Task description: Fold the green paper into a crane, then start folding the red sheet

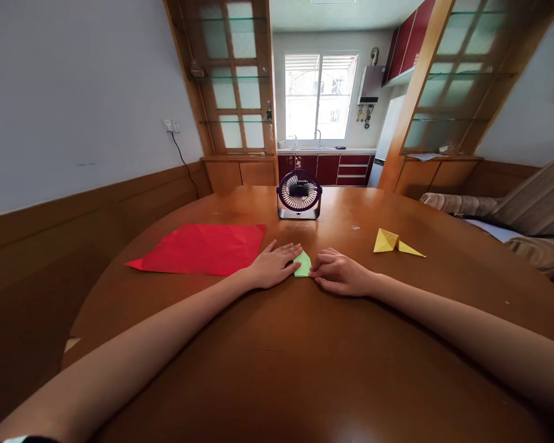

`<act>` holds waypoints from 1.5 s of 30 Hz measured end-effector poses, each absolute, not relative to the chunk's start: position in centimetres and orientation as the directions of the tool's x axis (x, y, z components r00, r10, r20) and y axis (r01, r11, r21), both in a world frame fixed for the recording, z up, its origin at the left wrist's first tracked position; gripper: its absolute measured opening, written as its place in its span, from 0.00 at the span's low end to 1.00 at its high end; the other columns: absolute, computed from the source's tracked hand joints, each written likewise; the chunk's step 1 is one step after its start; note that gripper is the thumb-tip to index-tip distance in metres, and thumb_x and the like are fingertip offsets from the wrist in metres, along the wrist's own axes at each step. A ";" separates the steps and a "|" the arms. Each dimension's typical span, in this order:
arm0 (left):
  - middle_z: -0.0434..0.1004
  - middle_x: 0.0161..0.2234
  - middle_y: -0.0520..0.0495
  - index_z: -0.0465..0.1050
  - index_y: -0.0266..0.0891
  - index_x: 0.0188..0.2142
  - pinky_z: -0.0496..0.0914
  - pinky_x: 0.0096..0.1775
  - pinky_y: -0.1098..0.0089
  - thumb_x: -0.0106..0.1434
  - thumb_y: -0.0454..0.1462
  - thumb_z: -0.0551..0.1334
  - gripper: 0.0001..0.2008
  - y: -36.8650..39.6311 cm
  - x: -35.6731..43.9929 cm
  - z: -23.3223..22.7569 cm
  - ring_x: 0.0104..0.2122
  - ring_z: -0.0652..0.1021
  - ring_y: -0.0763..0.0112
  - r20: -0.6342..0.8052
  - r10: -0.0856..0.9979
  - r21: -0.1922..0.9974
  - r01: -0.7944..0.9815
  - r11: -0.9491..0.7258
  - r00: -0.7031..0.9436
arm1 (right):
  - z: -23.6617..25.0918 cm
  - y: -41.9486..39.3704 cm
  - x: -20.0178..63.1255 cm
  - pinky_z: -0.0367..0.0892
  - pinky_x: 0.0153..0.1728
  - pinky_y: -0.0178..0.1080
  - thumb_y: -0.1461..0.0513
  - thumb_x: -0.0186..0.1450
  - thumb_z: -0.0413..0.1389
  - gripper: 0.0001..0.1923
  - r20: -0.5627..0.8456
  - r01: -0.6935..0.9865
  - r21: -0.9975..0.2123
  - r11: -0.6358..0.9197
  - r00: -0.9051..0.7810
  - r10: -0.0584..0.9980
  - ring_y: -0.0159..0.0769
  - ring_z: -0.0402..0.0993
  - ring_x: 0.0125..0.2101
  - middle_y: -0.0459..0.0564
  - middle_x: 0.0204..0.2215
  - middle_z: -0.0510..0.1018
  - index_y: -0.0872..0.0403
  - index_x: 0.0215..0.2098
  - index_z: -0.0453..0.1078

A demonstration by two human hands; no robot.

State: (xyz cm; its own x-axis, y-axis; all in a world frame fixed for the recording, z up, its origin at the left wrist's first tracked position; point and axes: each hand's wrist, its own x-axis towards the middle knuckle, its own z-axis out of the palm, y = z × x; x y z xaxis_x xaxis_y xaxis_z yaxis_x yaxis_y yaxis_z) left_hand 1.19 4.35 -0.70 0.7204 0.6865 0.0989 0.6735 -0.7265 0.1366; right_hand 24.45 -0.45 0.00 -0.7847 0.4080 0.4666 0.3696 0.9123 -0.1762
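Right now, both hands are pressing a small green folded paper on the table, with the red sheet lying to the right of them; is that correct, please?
Not quite: the red sheet lies left of the hands. The head view shows the left hand and right hand on the green folded paper.

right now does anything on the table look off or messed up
Nothing stands out. The red sheet is creased but lies flat, the yellow fold sits apart to the right, and the fan stands upright. Both hands, left and right, press the small green paper between them.
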 end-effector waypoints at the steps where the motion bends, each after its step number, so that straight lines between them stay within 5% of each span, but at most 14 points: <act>1: 0.50 0.67 0.46 0.50 0.43 0.67 0.39 0.65 0.54 0.72 0.49 0.41 0.28 4.3 1.2 -0.6 0.67 0.53 0.65 0.099 0.690 0.128 0.678 -0.724 0.717 | 0.0 -0.4 24.4 0.66 0.44 0.46 0.64 0.66 0.51 0.11 0.463 0.370 -0.176 0.912 -0.787 0.408 0.39 0.70 0.38 0.54 0.35 0.76 0.56 0.38 0.76; 17: 0.37 0.69 0.43 0.35 0.41 0.69 0.30 0.63 0.46 0.66 0.60 0.42 0.40 4.1 0.8 0.0 0.69 0.43 0.60 -0.056 0.669 0.192 0.665 -0.721 0.741 | 0.0 -0.2 24.9 0.65 0.46 0.46 0.65 0.65 0.52 0.11 0.443 0.356 -0.187 0.916 -0.802 0.402 0.39 0.70 0.39 0.54 0.37 0.77 0.56 0.40 0.76; 30: 0.45 0.68 0.39 0.51 0.41 0.67 0.44 0.64 0.49 0.70 0.53 0.46 0.31 4.2 0.4 -0.9 0.67 0.52 0.59 0.191 0.722 0.204 0.693 -0.692 0.665 | -0.2 -0.6 24.9 0.64 0.54 0.50 0.61 0.69 0.51 0.09 0.363 0.450 -0.250 0.857 -0.777 0.514 0.43 0.66 0.52 0.58 0.49 0.69 0.55 0.43 0.70; 37: 0.51 0.67 0.37 0.53 0.43 0.66 0.50 0.62 0.46 0.68 0.54 0.50 0.32 4.3 0.5 -1.2 0.65 0.57 0.52 0.245 0.788 0.201 0.765 -0.611 0.565 | -0.1 -0.5 24.8 0.67 0.49 0.49 0.61 0.68 0.52 0.09 0.322 0.489 -0.229 0.842 -0.778 0.539 0.42 0.69 0.44 0.57 0.44 0.69 0.56 0.43 0.69; 41: 0.65 0.59 0.39 0.68 0.42 0.57 0.61 0.58 0.53 0.69 0.47 0.54 0.21 3.6 0.4 -0.8 0.58 0.68 0.56 0.405 0.682 0.187 0.675 -0.713 0.608 | -0.2 -0.5 24.9 0.66 0.51 0.49 0.61 0.69 0.52 0.08 0.329 0.469 -0.284 0.836 -0.771 0.545 0.42 0.69 0.47 0.56 0.45 0.69 0.56 0.43 0.69; 45: 0.71 0.50 0.42 0.76 0.41 0.45 0.66 0.53 0.60 0.70 0.41 0.53 0.14 2.9 0.2 -0.4 0.51 0.72 0.62 0.466 0.432 0.125 0.426 -0.896 0.772 | -0.2 -0.4 25.0 0.64 0.54 0.48 0.62 0.69 0.52 0.07 0.371 0.418 -0.357 0.835 -0.757 0.537 0.41 0.68 0.50 0.56 0.47 0.69 0.55 0.43 0.69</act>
State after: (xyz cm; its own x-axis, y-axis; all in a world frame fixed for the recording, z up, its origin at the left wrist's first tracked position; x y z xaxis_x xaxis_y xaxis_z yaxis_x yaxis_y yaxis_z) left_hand 0.23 2.91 -0.42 0.7721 0.4318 0.4662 0.4256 -0.8962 0.1252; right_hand 25.02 -0.42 -0.24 -0.7574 0.5372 0.3711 0.4175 0.8355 -0.3573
